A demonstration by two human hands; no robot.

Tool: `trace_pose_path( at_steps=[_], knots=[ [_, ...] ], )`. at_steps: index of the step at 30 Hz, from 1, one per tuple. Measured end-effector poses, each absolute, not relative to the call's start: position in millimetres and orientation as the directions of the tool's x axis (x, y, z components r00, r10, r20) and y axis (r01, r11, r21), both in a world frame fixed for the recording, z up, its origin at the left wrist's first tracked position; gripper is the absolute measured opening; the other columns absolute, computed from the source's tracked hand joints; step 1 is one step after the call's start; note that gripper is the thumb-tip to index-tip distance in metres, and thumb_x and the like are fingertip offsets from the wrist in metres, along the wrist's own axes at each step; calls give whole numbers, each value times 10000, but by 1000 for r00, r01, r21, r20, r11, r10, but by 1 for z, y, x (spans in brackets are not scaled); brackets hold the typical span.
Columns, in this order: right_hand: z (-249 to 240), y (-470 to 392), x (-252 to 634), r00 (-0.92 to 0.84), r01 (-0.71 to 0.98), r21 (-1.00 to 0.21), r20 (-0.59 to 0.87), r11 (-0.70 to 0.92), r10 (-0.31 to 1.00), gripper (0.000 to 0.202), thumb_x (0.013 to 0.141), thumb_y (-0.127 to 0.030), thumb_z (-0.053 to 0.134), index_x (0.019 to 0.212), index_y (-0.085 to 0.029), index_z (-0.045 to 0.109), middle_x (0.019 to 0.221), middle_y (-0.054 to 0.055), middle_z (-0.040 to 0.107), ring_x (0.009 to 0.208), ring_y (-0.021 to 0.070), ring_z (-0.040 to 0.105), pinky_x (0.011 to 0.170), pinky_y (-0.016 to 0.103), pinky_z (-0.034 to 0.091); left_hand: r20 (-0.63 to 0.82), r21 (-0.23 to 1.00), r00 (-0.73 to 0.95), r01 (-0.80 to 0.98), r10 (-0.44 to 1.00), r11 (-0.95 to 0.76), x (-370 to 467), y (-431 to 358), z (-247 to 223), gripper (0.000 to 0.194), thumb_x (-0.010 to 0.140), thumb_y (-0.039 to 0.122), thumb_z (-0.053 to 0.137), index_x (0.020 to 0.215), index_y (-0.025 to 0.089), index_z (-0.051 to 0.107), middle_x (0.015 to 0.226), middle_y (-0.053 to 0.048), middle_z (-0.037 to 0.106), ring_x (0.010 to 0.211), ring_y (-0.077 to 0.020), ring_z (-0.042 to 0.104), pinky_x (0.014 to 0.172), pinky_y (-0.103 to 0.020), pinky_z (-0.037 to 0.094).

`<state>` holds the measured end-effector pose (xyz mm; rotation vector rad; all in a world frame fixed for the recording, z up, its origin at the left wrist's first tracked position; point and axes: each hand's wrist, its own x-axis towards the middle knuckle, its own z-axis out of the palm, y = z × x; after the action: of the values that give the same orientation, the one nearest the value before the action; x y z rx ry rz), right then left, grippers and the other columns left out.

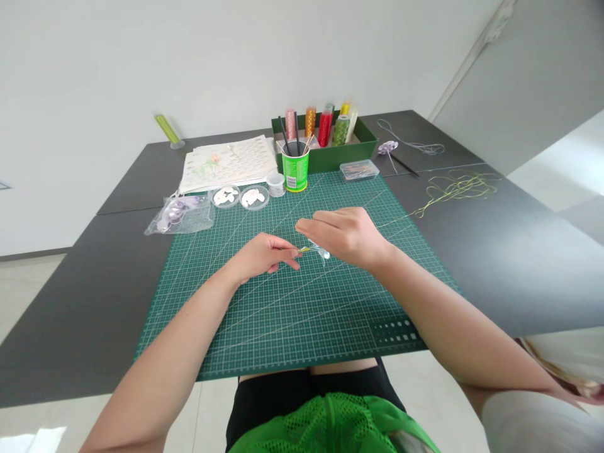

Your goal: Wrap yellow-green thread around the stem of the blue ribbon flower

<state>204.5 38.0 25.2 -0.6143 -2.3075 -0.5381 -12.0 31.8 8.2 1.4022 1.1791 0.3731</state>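
Note:
My left hand [267, 256] pinches the yellow-green stem of a small pale blue-white flower [323, 253] above the green cutting mat [264, 327]. The flower end points right, beneath my right hand [342, 234]. That hand is held palm down with its fingers pressed together near the stem; what they hold, if anything, is hidden. A thin yellow-green thread [399, 219] runs from the right hand's side to a loose tangle [455, 189] on the dark table.
Behind the mat stand a green cup [296, 170] of sticks and a green box [346, 153] of thread spools. Small dishes of white pieces [253, 197], paper sheets [236, 167] and a plastic bag [182, 214] lie at the left. A clear case [359, 170] sits right of the cup.

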Motion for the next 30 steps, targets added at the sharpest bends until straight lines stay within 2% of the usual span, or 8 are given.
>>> trace_pose_path(
  at_steps=[4, 9, 14, 18, 21, 24, 30],
  knots=[
    [18, 44, 206, -630, 569, 104, 693, 816, 351, 277, 998, -166, 495, 797, -171, 685, 619, -38, 560, 523, 65, 424, 477, 235, 242, -398, 880, 501, 446, 769, 165, -10, 27, 10, 246, 867, 343, 676, 943, 141, 795, 831, -96, 792, 426, -56, 411, 421, -208, 315],
    [9, 54, 208, -636, 558, -57, 611, 828, 472, 322, 1030, -221, 458, 859, -163, 724, 684, -3, 649, 583, 75, 530, 502, 226, 285, -383, 877, 556, 470, 738, 101, -9, 25, 14, 212, 846, 318, 667, 900, 152, 788, 831, -64, 797, 409, -55, 424, 428, -210, 348],
    [-1, 67, 212, -625, 562, -209, 527, 800, 576, 287, 1023, -275, 497, 944, -161, 749, 801, 31, 735, 717, 120, 656, 573, 228, 366, -371, 877, 553, 473, 746, 86, -11, 26, 15, 235, 841, 325, 673, 946, 149, 789, 843, -60, 798, 406, -53, 426, 432, -210, 354],
    [-6, 74, 212, -611, 579, -311, 446, 753, 654, 251, 995, -272, 535, 958, -175, 764, 875, 46, 763, 797, 148, 682, 647, 240, 412, -375, 881, 536, 461, 757, 110, -11, 27, 17, 236, 835, 310, 687, 963, 140, 788, 857, -68, 797, 405, -48, 422, 432, -205, 354],
    [-9, 78, 212, -585, 568, -410, 408, 714, 700, 223, 965, -277, 577, 949, -175, 774, 851, 41, 758, 759, 141, 659, 655, 243, 413, -369, 884, 537, 455, 759, 107, -12, 26, 18, 241, 844, 305, 686, 978, 132, 788, 863, -77, 799, 405, -46, 415, 432, -204, 359],
    [-11, 80, 210, -562, 543, -507, 372, 669, 739, 218, 938, -298, 608, 909, -171, 783, 720, 13, 706, 628, 109, 573, 606, 241, 377, -349, 889, 553, 451, 757, 80, -13, 27, 18, 251, 859, 311, 677, 1001, 139, 792, 866, -79, 800, 409, -50, 420, 434, -205, 363],
    [-7, 79, 211, -473, 477, -631, 402, 612, 784, 224, 893, -341, 664, 856, -160, 790, 569, -34, 562, 510, 71, 396, 541, 240, 311, -324, 885, 583, 464, 745, 22, -17, 28, 16, 279, 885, 354, 657, 1017, 157, 803, 877, -74, 801, 408, -45, 406, 436, -203, 360]
  ],
)
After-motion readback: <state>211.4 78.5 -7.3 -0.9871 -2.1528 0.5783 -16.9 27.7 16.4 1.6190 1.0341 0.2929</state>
